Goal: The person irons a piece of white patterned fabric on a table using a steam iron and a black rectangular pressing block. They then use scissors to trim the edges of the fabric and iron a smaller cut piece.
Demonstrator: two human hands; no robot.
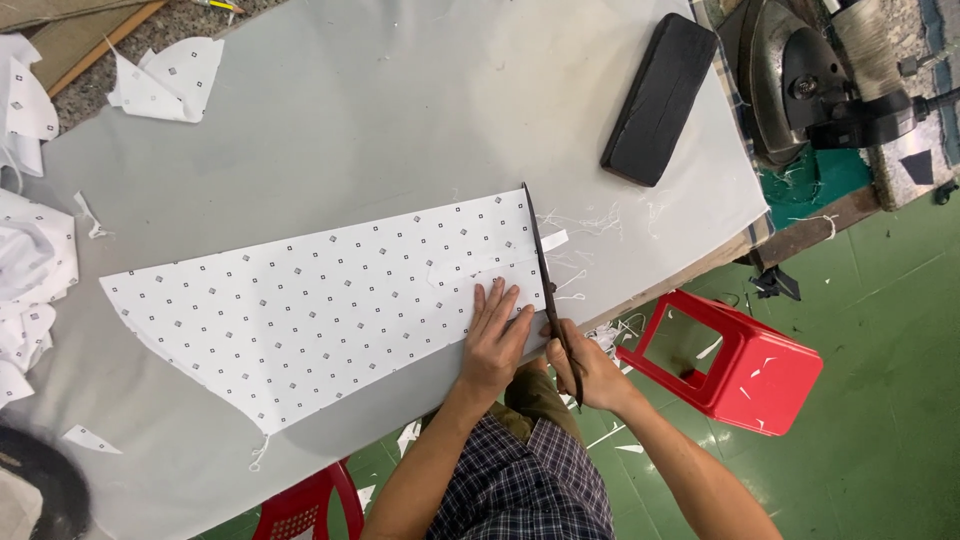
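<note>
A long piece of white cloth with small dark squares [300, 300] lies flat on the grey table [350, 130]. My left hand [497, 335] presses flat on the cloth's right end, fingers spread. My right hand [580, 365] grips the handles of long black scissors [545, 270], whose blades point away along the cloth's right edge. A thin trimmed strip [553, 241] and loose threads lie just right of the blades.
A black rectangular block [660, 98] rests at the table's far right. A heavy iron [800, 75] sits beyond it. Cloth scraps [170, 78] and a pile of cut pieces [30, 270] lie at left. Two red plastic stools [740, 365] [305, 505] stand on the green floor.
</note>
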